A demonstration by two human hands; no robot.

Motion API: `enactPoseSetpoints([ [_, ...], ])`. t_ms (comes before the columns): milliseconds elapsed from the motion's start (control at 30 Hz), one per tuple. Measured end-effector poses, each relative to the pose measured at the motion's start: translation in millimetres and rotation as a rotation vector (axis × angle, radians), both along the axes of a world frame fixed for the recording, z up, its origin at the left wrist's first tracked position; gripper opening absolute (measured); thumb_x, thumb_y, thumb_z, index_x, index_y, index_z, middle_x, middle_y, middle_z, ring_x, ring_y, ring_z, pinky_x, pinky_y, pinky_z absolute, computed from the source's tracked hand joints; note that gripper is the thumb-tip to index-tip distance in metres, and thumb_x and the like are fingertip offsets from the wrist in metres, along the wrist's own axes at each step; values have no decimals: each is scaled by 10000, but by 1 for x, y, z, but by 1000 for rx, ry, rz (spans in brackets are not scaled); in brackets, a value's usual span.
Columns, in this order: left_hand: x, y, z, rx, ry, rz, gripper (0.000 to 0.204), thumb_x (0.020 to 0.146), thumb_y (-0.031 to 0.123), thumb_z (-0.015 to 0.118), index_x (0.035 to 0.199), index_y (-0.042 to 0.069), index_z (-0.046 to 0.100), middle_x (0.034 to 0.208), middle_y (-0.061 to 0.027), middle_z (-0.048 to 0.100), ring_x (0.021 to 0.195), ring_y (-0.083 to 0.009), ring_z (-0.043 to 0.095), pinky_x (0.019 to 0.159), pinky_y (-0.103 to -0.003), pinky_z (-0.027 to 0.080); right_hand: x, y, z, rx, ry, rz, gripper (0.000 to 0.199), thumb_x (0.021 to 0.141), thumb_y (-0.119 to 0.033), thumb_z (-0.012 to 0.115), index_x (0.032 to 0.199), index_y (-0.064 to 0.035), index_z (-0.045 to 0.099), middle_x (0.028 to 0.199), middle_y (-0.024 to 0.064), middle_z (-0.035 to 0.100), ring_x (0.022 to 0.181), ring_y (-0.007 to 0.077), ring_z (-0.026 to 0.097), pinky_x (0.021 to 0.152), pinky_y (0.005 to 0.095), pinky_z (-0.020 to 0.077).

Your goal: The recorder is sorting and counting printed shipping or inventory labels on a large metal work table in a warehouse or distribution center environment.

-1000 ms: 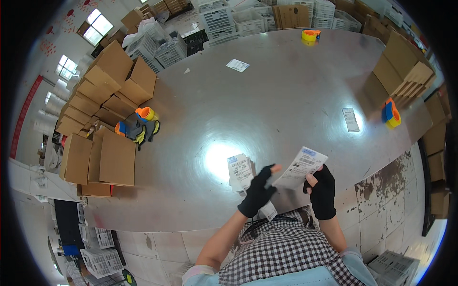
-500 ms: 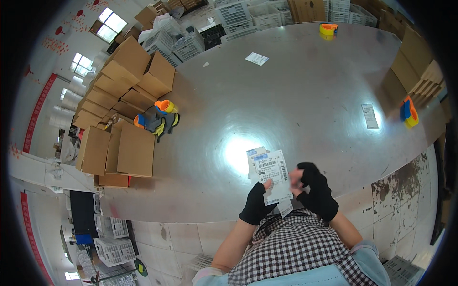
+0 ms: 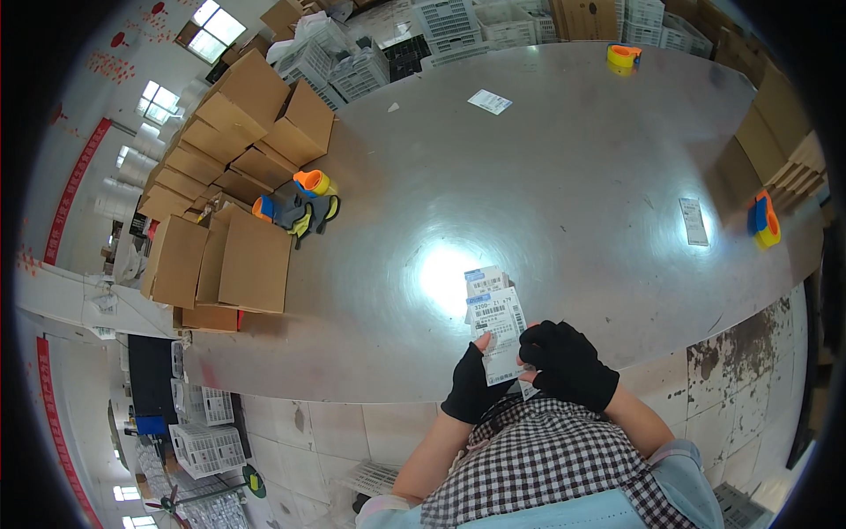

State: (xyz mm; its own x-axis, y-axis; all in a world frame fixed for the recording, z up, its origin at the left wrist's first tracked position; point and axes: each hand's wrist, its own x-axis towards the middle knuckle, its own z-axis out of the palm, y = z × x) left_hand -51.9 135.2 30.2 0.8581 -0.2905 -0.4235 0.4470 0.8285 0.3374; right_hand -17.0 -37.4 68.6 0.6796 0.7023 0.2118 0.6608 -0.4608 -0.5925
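A wide grey metal tabletop (image 3: 546,150) fills most of the view, with a bright glare spot toward its near edge. Along its left edge, brown cardboard boxes (image 3: 233,167) stand stacked in a long row. On the floor beyond the far edge, white plastic crates (image 3: 458,18) are piled up. Just beside the boxes, near the left edge, two tape dispensers with orange rolls (image 3: 300,204) lie together. Another tape dispenser (image 3: 763,220), blue and orange, sits at the right edge, with a narrow paper slip (image 3: 693,220) just beside it. A yellow tape roll (image 3: 623,56) rests at the far right corner, and a white label (image 3: 489,101) lies near the far edge.

At the near edge, both gloved hands hold a small stack of white printed labels (image 3: 493,322) upright over the rim. The left hand (image 3: 471,383) pinches the stack's lower left side with its thumb on the front. The right hand (image 3: 568,361) is curled closed around the lower right edge. Half a second ago the labels were held the same way; a second ago the two hands held them apart, one bunch fanned out to the right. Since then the view has shifted, so the boxes now sit closer to centre.
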Motion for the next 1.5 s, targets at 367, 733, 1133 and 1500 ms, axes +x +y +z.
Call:
enactPoseSetpoints([
  [367, -2, 5, -6, -91, 21, 39, 469, 905, 282, 335, 1298, 29, 309, 1223, -179, 443, 1083, -296, 488, 894, -421, 437, 6, 7, 1, -13, -20, 57, 284, 614, -225, 738, 816, -142, 556, 970, 29, 521, 907, 215, 519, 717, 334, 429],
  [733, -2, 9, -5, -87, 46, 21, 477, 908, 319, 353, 1291, 36, 315, 1208, -173, 453, 1095, -301, 475, 910, -418, 424, 13, 4, -5, 38, -118, 85, 182, 687, -210, 689, 802, -113, 586, 941, 38, 567, 810, 189, 541, 664, 308, 433],
  [1133, -10, 51, -26, 38, -152, 249, 811, 815, 660, 316, 1356, 61, 241, 1321, -192, 369, 1188, -326, 403, 968, -455, 354, 15, 36, -17, 525, 613, -22, 80, 802, -75, 585, 862, -27, 561, 933, 89, 644, 754, 178, 622, 675, 274, 477],
  [1500, -100, 102, -100, 618, 268, 784, 383, 894, 414, 406, 991, 68, 539, 842, -43, 564, 759, -168, 537, 722, -316, 440, -3, 79, -62, 425, 461, 103, 167, 773, -60, 589, 935, -42, 552, 981, 94, 616, 845, 222, 608, 723, 296, 469],
])
